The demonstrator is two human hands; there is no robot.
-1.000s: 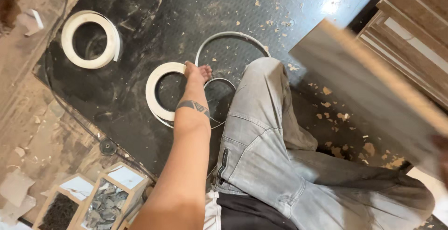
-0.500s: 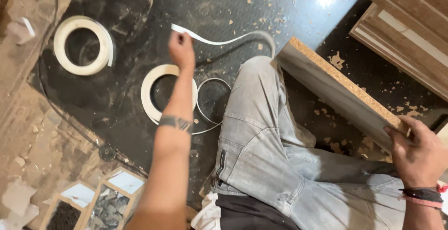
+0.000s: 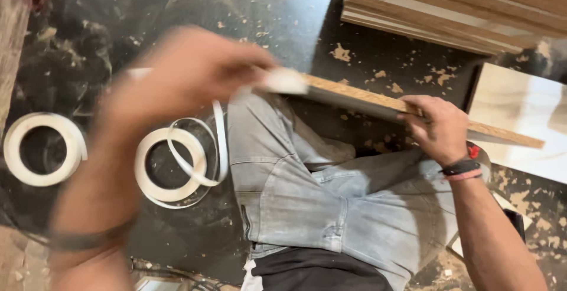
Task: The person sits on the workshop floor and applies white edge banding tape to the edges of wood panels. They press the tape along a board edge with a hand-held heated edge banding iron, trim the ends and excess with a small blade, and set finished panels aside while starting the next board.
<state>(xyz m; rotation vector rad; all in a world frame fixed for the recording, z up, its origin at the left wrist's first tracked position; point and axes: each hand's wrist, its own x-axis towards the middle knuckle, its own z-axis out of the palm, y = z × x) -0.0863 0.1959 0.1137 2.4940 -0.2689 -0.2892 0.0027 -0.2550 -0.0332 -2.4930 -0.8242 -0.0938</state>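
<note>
Floor (image 3: 177, 13), dark and glossy, fills most of the view, littered with pale wood chips. Stacked boards (image 3: 460, 13) lie across the upper right corner, and a pale panel (image 3: 520, 120) rests just below them at the right edge. Grey trousers (image 3: 307, 190) of the seated person spread across the middle, one leg stretched up toward the centre.

Over that leg runs a long chipboard panel (image 3: 366, 99), held on edge with its raw, grainy edge turned upward, tilting down from left to right. The right hand (image 3: 440, 127) is clamped over the panel's upper edge near its right part, fingers curled around it; a dark band and a pink band sit on the wrist. The left hand (image 3: 189, 75), heavily blurred, is at the panel's left end and pinches a white strip of edge banding (image 3: 283, 81) against that end; how tight the fingers close cannot be made out.

Left of the leg a roll of white banding (image 3: 155, 170) lies flat on the floor, a loose loop (image 3: 218, 143) rising from it. A second roll (image 3: 41, 149) lies well apart at the left edge.
</note>
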